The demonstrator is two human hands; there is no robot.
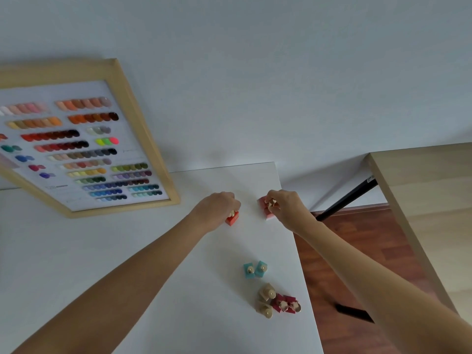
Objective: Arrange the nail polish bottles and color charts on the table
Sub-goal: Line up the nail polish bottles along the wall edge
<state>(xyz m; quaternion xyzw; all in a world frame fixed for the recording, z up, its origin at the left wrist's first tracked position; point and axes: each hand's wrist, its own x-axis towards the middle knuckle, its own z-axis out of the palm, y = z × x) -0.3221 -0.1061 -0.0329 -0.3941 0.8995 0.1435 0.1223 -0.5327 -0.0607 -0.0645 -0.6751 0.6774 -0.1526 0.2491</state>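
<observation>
My left hand (217,209) grips the gold cap of an orange-red nail polish bottle (232,221) standing on the white table (127,251). My right hand (286,204) pinches the gold caps of pink bottles (267,213) near the table's far right edge. Two teal bottles (255,269) stand closer to me. Beige bottles (265,300) and dark red bottles (286,304) are clustered near the right edge. A wooden-framed color chart (84,149) with rows of nail swatches leans against the wall at the far left.
The table's right edge drops to a reddish wood floor (357,251). A light wooden table (421,200) with a black leg (347,198) stands to the right. A plain white wall (255,72) rises behind.
</observation>
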